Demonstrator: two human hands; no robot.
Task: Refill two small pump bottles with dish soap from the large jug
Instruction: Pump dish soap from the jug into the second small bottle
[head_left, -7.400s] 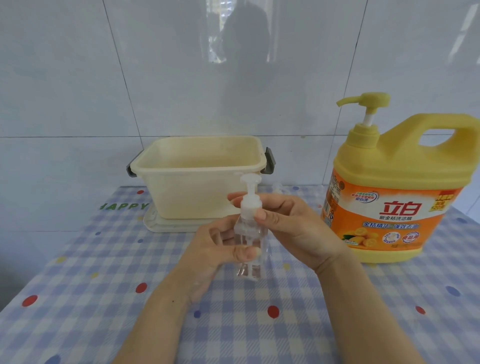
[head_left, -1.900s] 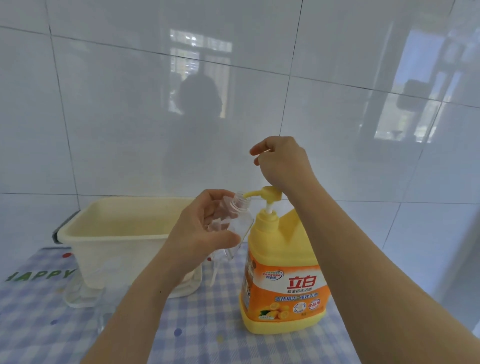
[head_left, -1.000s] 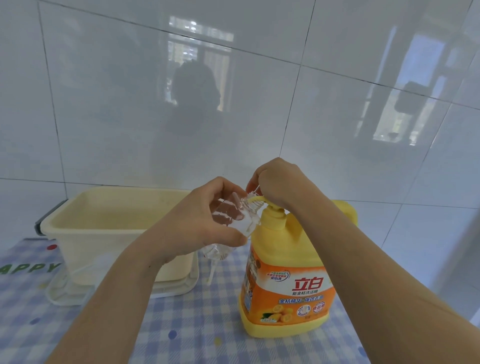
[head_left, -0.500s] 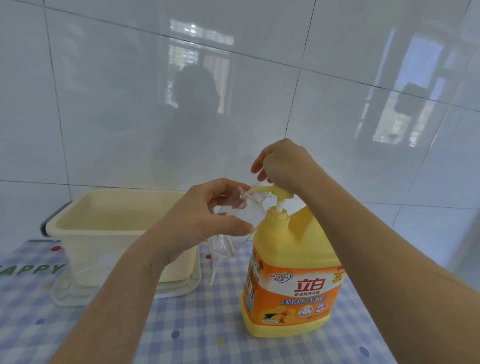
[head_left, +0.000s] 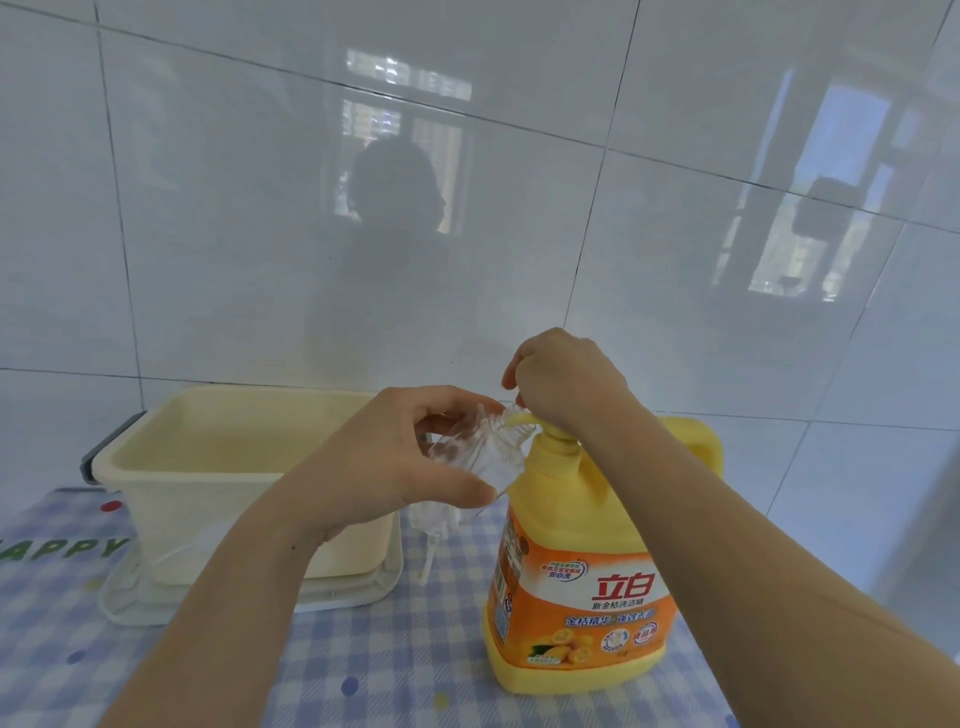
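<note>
A small clear plastic bottle (head_left: 480, 454) is gripped tilted by the left hand (head_left: 395, 467), neck at the yellow pump (head_left: 523, 419) of the large yellow jug (head_left: 576, 571), right, to catch soap while the pump is clasped by the right hand (head_left: 563, 384).

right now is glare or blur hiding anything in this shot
Head view: the glossy tile wall mirrors bright windows and a silhouette; its grout lines slant and bow slightly from the wide lens; the clear small bottle in the left hand is smeared, its outline hard to trace; the label on the jug reads sharp.
</note>
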